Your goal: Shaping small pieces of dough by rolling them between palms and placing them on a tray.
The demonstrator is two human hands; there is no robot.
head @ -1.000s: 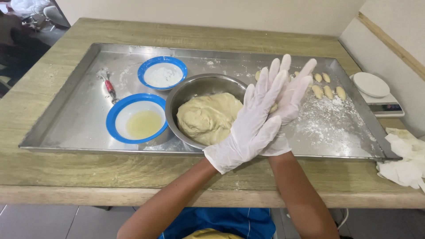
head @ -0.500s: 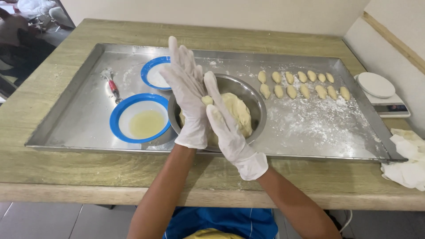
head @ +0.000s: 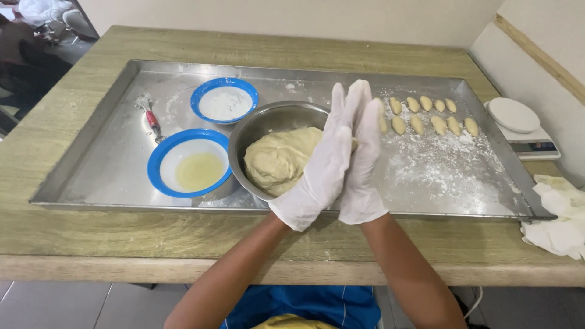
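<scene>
My left hand (head: 320,164) and my right hand (head: 365,164), both in white gloves, are pressed palm to palm with fingers straight, upright over the right rim of a steel bowl (head: 262,119). A small dough piece is squeezed between the palms and is almost wholly hidden. The bowl holds a large lump of pale dough (head: 280,158). It stands on a big steel tray (head: 109,134). Several small oval dough pieces (head: 426,116) lie in two rows at the tray's far right.
A blue bowl of white flour (head: 224,102) and a blue bowl of yellowish liquid (head: 192,167) sit left of the steel bowl. A red-handled tool (head: 151,119) lies further left. Flour dusts the tray's right part (head: 439,170). A white scale (head: 518,125) and crumpled paper (head: 560,213) lie on the right.
My hands swung from the right of the bowl to the left over it, then back to its right rim. They stayed pressed together, sliding against each other.
</scene>
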